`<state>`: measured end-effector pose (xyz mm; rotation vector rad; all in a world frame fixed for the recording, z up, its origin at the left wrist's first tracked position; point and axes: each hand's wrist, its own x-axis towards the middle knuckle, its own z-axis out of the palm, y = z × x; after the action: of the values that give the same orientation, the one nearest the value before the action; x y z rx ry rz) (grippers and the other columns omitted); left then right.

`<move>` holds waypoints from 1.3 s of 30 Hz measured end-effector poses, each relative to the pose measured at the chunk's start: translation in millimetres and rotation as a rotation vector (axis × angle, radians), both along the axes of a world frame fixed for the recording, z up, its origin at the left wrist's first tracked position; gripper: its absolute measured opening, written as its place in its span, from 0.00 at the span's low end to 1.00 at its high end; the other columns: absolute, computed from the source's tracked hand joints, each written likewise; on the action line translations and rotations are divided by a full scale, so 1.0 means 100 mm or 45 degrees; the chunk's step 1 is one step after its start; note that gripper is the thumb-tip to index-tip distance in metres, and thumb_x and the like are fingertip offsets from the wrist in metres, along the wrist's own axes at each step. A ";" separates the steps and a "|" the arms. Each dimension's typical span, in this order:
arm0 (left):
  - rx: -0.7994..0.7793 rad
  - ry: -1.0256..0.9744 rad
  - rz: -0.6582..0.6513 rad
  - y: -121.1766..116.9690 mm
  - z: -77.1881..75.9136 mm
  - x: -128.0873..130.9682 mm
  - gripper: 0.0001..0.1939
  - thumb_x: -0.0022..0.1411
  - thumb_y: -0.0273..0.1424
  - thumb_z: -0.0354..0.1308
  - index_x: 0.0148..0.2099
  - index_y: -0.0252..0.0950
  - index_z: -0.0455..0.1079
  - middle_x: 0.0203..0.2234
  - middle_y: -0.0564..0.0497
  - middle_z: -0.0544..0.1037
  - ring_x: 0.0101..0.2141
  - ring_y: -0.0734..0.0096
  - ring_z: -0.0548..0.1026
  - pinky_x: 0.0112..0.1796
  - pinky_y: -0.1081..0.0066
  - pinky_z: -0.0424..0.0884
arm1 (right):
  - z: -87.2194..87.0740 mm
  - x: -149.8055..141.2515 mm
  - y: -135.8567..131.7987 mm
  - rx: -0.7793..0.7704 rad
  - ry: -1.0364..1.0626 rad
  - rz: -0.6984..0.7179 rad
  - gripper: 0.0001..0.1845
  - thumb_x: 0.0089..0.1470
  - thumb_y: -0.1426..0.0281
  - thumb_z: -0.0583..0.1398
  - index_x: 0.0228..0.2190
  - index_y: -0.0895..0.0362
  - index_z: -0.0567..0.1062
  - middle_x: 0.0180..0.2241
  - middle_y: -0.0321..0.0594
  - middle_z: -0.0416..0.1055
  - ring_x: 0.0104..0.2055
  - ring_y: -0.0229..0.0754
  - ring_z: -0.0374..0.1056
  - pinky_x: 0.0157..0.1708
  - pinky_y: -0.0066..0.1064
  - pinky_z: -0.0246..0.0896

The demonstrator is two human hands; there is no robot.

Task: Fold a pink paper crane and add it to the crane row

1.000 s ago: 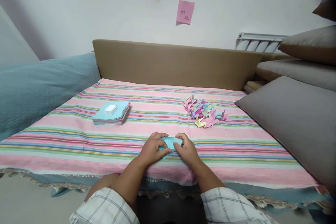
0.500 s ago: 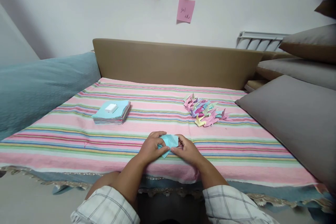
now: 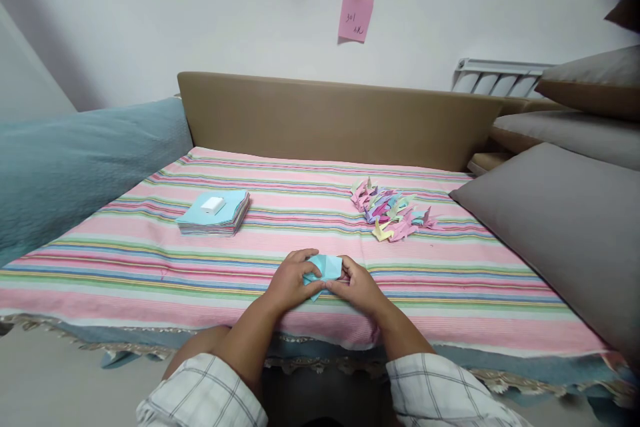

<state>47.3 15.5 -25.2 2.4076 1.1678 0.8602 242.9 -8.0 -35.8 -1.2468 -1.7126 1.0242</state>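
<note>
A partly folded light blue paper (image 3: 325, 268) lies on the striped cloth (image 3: 125, 260) near its front edge. My left hand (image 3: 291, 283) pinches the paper's left side with curled fingers. My right hand (image 3: 357, 287) presses and pinches its right side, fingers bent. The two hands nearly touch over the paper, and much of the sheet is hidden beneath them.
A stack of coloured paper squares (image 3: 215, 213) with a small white block (image 3: 212, 203) on top sits at the left. A heap of folded paper cranes (image 3: 390, 210) lies at the right. Grey cushions (image 3: 565, 227) line the right side; a teal blanket (image 3: 75, 160) is on the left.
The hands have drawn closer together on the blue paper and it looks more tightly folded. Nothing else has moved.
</note>
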 end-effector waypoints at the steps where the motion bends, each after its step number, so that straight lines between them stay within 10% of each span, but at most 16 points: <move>1: -0.006 0.002 -0.005 0.00 0.00 0.00 0.08 0.49 0.33 0.64 0.35 0.41 0.76 0.51 0.47 0.70 0.50 0.58 0.67 0.50 0.59 0.64 | 0.02 0.01 0.00 -0.018 0.037 0.038 0.21 0.43 0.63 0.64 0.39 0.56 0.68 0.32 0.35 0.69 0.34 0.38 0.64 0.33 0.28 0.60; 15: 0.009 0.081 -0.093 0.01 0.10 0.05 0.10 0.53 0.33 0.60 0.40 0.45 0.77 0.50 0.48 0.69 0.49 0.58 0.65 0.51 0.57 0.62 | 0.02 0.13 0.01 0.048 0.144 0.140 0.37 0.48 0.71 0.58 0.58 0.53 0.51 0.34 0.35 0.64 0.33 0.36 0.63 0.36 0.29 0.60; 20: -0.020 0.114 -0.119 0.01 0.13 0.05 0.11 0.54 0.34 0.60 0.41 0.46 0.77 0.51 0.48 0.69 0.50 0.58 0.65 0.51 0.58 0.61 | 0.08 0.19 0.05 0.277 -0.119 0.218 0.21 0.46 0.76 0.57 0.44 0.53 0.71 0.43 0.41 0.64 0.45 0.41 0.62 0.47 0.34 0.57; 27: -0.030 0.080 -0.094 0.01 0.11 0.04 0.04 0.50 0.32 0.63 0.31 0.40 0.77 0.50 0.47 0.70 0.49 0.58 0.66 0.50 0.59 0.62 | 0.17 0.27 0.10 0.270 -0.350 0.325 0.10 0.50 0.68 0.60 0.37 0.55 0.75 0.35 0.39 0.66 0.34 0.38 0.64 0.36 0.29 0.60; 39: -0.141 0.013 0.010 0.01 0.09 -0.15 0.08 0.55 0.37 0.60 0.32 0.42 0.78 0.51 0.47 0.69 0.52 0.57 0.65 0.51 0.58 0.62 | 0.19 0.20 0.12 0.305 -0.371 0.316 0.15 0.56 0.62 0.54 0.25 0.55 0.74 0.30 0.38 0.68 0.37 0.40 0.64 0.38 0.31 0.59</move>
<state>32.3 16.0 -16.5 2.3225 1.1972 0.7660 262.7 3.8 -16.7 -1.0869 -2.1875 0.7706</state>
